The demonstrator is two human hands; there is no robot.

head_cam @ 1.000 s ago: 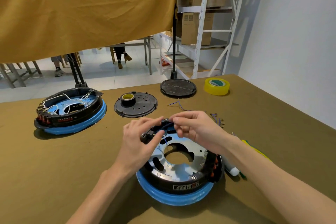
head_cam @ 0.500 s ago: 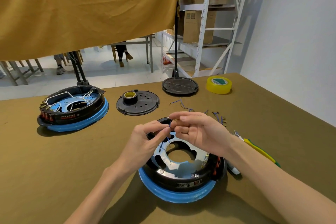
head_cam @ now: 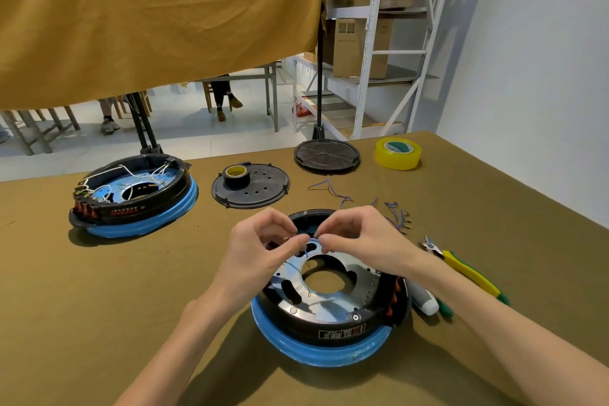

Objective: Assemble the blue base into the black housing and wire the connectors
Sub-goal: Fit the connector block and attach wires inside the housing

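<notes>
Olive table under an ochre curtain; both hands, left and right, pinch a thin blue wire.

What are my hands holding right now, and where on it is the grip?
A thin blue wire, held above the near black housing. The left hand pinches one end, by a small brass terminal; the right hand pinches it close beside. The rest dangles.
</notes>
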